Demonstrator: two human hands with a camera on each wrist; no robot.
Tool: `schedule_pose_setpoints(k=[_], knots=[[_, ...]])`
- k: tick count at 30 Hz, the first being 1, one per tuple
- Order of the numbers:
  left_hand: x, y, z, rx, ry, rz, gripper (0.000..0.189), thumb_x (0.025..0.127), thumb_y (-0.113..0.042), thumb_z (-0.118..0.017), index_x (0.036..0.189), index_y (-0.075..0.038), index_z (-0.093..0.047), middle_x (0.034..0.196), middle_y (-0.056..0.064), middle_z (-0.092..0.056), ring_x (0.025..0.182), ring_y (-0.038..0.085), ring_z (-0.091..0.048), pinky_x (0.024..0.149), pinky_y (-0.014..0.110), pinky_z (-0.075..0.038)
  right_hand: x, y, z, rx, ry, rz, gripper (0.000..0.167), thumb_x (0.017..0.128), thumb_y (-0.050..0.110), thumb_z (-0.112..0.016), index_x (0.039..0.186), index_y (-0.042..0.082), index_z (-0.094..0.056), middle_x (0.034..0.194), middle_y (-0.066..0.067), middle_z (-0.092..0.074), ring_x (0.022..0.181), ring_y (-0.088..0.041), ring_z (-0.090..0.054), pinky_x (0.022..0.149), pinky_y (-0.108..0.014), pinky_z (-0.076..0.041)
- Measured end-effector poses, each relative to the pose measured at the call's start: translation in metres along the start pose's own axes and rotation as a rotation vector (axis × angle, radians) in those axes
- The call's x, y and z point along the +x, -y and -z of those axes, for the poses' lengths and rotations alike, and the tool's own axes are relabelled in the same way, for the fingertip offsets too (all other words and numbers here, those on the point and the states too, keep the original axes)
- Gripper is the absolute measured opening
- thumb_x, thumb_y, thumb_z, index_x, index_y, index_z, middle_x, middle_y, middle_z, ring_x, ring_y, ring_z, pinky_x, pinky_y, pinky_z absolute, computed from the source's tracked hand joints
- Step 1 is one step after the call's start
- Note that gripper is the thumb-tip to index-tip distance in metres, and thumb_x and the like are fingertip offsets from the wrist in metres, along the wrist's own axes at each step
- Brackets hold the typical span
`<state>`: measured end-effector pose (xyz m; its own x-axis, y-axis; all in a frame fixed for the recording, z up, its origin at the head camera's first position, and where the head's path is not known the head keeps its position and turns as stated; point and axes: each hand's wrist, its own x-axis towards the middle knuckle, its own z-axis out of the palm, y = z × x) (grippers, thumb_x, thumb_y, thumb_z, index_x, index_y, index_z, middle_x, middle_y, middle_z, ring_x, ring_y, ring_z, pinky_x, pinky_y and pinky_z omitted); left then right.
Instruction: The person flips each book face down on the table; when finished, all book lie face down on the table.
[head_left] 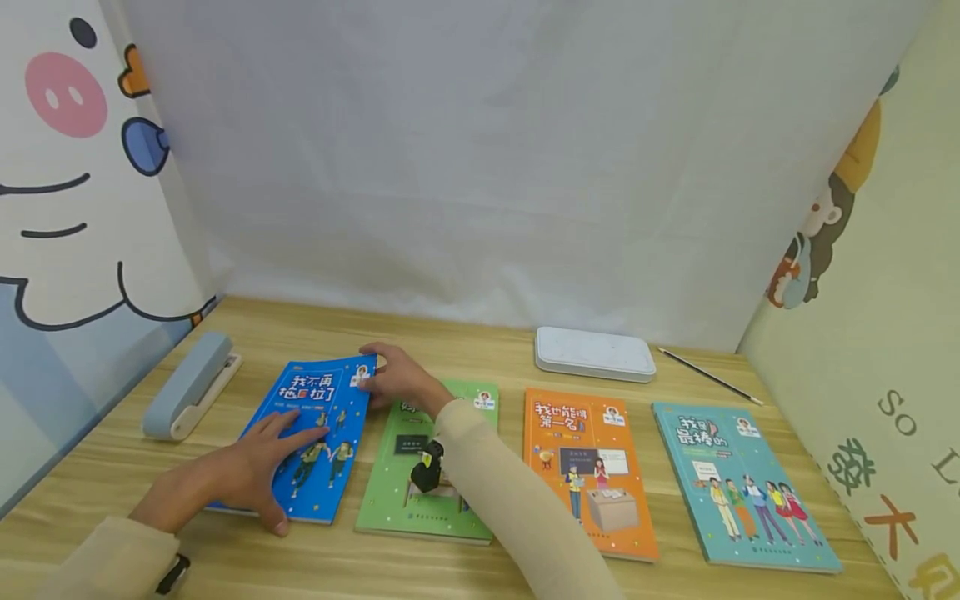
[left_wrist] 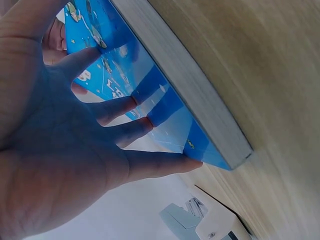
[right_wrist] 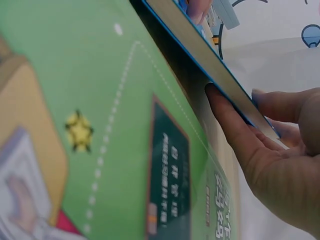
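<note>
A blue paperback book (head_left: pixel 341 446) lies at the left of the row, slightly askew. My left hand (head_left: pixel 251 462) is spread over its lower left part, and in the left wrist view the straight fingertips (left_wrist: pixel 142 122) touch the cover. At the book's upper right corner, my right hand (head_left: pixel 405 379) pinches it; the right wrist view has the thumb on the cover and fingers beneath the page edge (right_wrist: pixel 210 65). That edge is tilted up off the table. Close on the right, a green book (head_left: pixel 382 500) is partly hidden by my right forearm.
An orange book (head_left: pixel 551 500) and a teal book (head_left: pixel 742 500) lie farther right. A grey-blue stapler (head_left: pixel 187 387) stands left of the blue book. Toward the back are a white case (head_left: pixel 595 354) and a dark pencil (head_left: pixel 708 375). Walls enclose the wooden table (head_left: pixel 450 575) on three sides.
</note>
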<state>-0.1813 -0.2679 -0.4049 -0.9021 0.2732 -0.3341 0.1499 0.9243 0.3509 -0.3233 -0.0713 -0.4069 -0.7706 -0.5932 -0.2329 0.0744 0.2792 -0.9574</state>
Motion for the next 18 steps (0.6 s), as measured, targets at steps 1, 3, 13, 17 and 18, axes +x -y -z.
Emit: schedule_pose_setpoints(k=[1,3,13,17,18], knots=[[0.0002,0.0003,0.0,-0.001,-0.001,-0.002,0.121,0.054,-0.048,-0.096,0.154,-0.016,-0.036,0.157,0.035,-0.014,0.14,0.066,-0.013,0.099,0.083,-0.027,0.0001,-0.0003,0.0,0.007,-0.001,-0.004,0.06,0.094,-0.008,-0.06,0.15,0.007,-0.042,0.125,-0.028,-0.064,0.102,-0.04,-0.071,0.079,-0.043,-0.062],[0.0002,0.0007,-0.0004,-0.002,-0.001,-0.004,0.121,0.054,-0.048,-0.096,0.154,-0.016,-0.036,0.157,0.035,-0.015,0.14,0.065,-0.013,0.1,0.084,-0.027,0.0006,-0.0008,0.0003,0.013,-0.002,-0.008,0.06,0.095,-0.007,-0.06,0.15,0.007,-0.042,0.124,-0.027,-0.064,0.101,-0.04,-0.071,0.077,-0.042,-0.062],[0.0002,0.0045,-0.0016,-0.011,-0.002,-0.015,0.124,0.054,-0.049,-0.096,0.155,-0.016,-0.033,0.158,0.034,-0.014,0.14,0.065,-0.012,0.1,0.084,-0.026,-0.0015,-0.0006,0.0021,0.071,-0.014,0.005,0.055,0.095,-0.008,-0.059,0.146,0.008,-0.048,0.11,-0.024,-0.07,0.093,-0.039,-0.073,0.073,-0.042,-0.063],[-0.0009,0.0066,-0.0018,-0.019,-0.007,-0.038,0.123,0.056,-0.05,-0.095,0.156,-0.017,-0.031,0.158,0.034,-0.014,0.14,0.066,-0.013,0.098,0.084,-0.027,-0.003,-0.0006,0.0019,0.116,-0.043,0.012,0.05,0.095,-0.009,-0.057,0.142,0.007,-0.052,0.109,-0.024,-0.071,0.092,-0.039,-0.074,0.072,-0.042,-0.063],[-0.0014,0.007,-0.0018,-0.021,-0.01,-0.046,0.123,0.057,-0.05,-0.095,0.156,-0.017,-0.031,0.158,0.034,-0.014,0.14,0.066,-0.013,0.097,0.085,-0.027,-0.0029,-0.0005,0.002,0.128,-0.053,0.014,0.05,0.095,-0.009,-0.057,0.142,0.007,-0.053,0.108,-0.023,-0.071,0.092,-0.038,-0.074,0.072,-0.042,-0.063]])
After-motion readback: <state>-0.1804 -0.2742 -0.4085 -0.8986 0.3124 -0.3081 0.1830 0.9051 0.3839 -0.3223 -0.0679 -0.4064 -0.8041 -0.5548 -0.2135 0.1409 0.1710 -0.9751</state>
